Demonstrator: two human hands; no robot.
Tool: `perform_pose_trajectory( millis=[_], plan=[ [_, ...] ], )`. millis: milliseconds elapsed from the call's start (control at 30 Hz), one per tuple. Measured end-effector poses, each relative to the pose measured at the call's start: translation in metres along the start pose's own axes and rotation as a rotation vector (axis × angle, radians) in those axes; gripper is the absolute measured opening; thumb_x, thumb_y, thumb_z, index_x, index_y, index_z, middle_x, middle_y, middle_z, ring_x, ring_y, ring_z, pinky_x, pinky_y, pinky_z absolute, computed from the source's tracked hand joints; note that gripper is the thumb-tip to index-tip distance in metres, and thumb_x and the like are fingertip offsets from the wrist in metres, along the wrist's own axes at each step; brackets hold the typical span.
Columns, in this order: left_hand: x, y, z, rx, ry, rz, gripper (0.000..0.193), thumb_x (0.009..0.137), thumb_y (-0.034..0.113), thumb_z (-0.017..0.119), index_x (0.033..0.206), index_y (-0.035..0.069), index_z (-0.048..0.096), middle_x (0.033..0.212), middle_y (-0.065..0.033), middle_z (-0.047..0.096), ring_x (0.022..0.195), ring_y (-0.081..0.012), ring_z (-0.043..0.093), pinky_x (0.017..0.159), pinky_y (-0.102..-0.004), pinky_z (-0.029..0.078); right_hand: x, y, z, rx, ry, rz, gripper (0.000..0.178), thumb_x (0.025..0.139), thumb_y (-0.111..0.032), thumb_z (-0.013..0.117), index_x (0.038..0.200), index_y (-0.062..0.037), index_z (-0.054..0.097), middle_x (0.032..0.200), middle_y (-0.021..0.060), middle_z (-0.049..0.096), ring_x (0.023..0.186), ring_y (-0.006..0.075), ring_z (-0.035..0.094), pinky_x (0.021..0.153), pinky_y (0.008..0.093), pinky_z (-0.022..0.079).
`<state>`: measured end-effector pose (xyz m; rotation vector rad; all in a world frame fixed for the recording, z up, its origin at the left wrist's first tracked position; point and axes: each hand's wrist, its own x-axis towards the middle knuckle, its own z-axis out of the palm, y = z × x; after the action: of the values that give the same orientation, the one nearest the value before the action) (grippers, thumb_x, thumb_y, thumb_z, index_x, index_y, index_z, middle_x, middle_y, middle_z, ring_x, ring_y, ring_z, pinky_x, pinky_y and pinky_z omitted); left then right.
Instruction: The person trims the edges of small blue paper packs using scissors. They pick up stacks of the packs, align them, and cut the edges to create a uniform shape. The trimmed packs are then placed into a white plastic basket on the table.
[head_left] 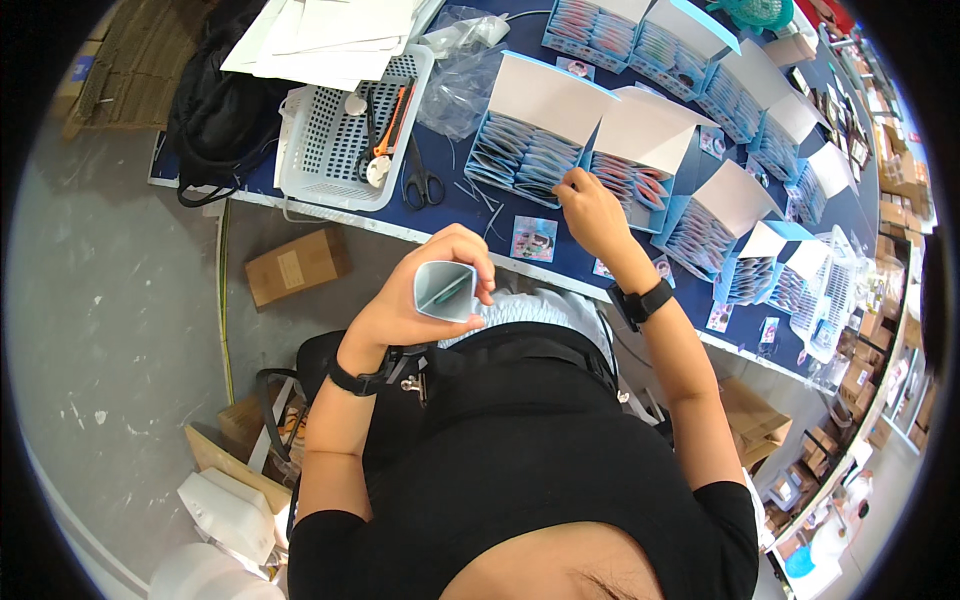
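Observation:
In front of my waist, my left hand (395, 300) is wrapped round a small pale open-topped carton (430, 302). Its mouth faces up, and something thin and greenish shows inside. My right hand (597, 218) reaches to the near right corner of a blue display box (512, 192) packed with rows of flat packets. Its thumb and fingertips are pinched there; what they hold is hidden. Just right of that hand stands another open display box (652, 215) with red-and-blue packets and a raised white lid. A small printed card (534, 239) lies on the table's near edge.
More open display boxes (700, 240) run to the right and back. At left, a white plastic basket (345, 190) holds an orange cutter (396, 118), beside black scissors (423, 186). Papers (320, 40) and clear bags (460, 90) lie behind. A cardboard box (297, 267) sits on the floor.

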<state>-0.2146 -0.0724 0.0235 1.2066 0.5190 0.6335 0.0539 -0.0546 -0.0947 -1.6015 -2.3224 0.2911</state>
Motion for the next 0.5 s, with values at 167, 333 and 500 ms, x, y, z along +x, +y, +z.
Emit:
perform_pose_trajectory(
  millis=[167, 333, 500],
  plan=[
    [0.009, 0.006, 0.006, 0.043, -0.03, 0.076, 0.035, 0.068, -0.002, 0.072, 0.098, 0.004, 0.055, 0.1, -0.0058, 0.046, 0.084, -0.0116, 0.057, 0.076, -0.0247, 0.049, 0.005, -0.006, -0.014, -0.011, -0.039, -0.011, 0.02, 0.07, 0.0, 0.06, 0.09, -0.0045, 0.064, 0.096, 0.0089, 0.057, 0.088, 0.026, 0.057, 0.072, 0.0352, 0.05],
    [0.009, 0.002, 0.009, -0.062, 0.029, -0.016, 0.034, 0.068, -0.002, 0.072, 0.097, 0.004, 0.055, 0.099, -0.0053, 0.048, 0.089, -0.0127, 0.058, 0.078, -0.026, 0.049, 0.014, -0.058, -0.101, 0.452, 0.224, -0.183, 0.028, 0.071, 0.011, 0.058, 0.094, -0.0034, 0.064, 0.093, 0.012, 0.06, 0.082, 0.0282, 0.06, 0.07, 0.0329, 0.049],
    [0.019, 0.009, 0.007, 0.274, -0.044, -0.069, 0.037, 0.065, -0.001, 0.072, 0.098, 0.005, 0.056, 0.099, -0.0058, 0.051, 0.091, -0.0169, 0.057, 0.08, -0.0291, 0.046, -0.001, -0.105, -0.144, 0.615, 0.018, -0.489, 0.025, 0.066, 0.002, 0.061, 0.09, -0.0031, 0.062, 0.09, 0.0089, 0.062, 0.072, 0.0232, 0.063, 0.059, 0.0312, 0.051]
  ],
)
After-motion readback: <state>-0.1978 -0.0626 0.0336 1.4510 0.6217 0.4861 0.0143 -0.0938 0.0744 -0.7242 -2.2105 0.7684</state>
